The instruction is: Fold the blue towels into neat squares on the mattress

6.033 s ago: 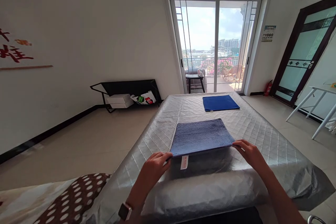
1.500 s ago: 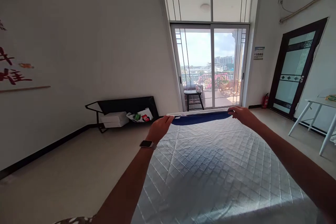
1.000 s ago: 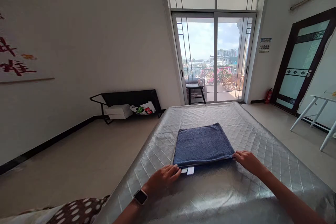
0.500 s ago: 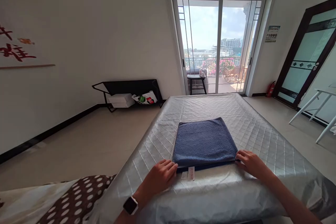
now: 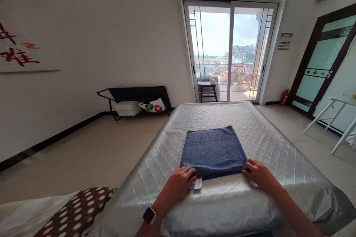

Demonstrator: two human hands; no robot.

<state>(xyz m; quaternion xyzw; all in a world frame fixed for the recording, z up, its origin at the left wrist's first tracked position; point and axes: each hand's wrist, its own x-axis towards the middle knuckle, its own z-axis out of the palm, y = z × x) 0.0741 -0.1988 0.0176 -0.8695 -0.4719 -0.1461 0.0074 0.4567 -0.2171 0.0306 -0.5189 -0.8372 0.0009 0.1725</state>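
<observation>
A folded grey-blue towel [image 5: 213, 150] lies on top of a darker blue one, whose edge shows beneath it, on a silver quilted mattress [image 5: 272, 148]. My left hand [image 5: 178, 184] rests at the stack's near left corner, fingers on the towel edge beside a white label [image 5: 197, 183]. At the near right corner my right hand [image 5: 257, 174] touches the towel edge with curled fingers. A watch sits on my left wrist. Neither hand lifts the towels.
A brown dotted pillow [image 5: 75, 211] lies at the lower left. Against the left wall stands a black rack [image 5: 136, 94] holding a white box and a bag. Glass sliding doors [image 5: 229, 50] face me, a stool behind them. A white table [image 5: 338, 113] stands at right.
Earlier my hands fetched the dark blue towel from the mattress's far end; the grey-blue towel now lies stacked on it. Over the last second both hands shifted slightly along the near edge.
</observation>
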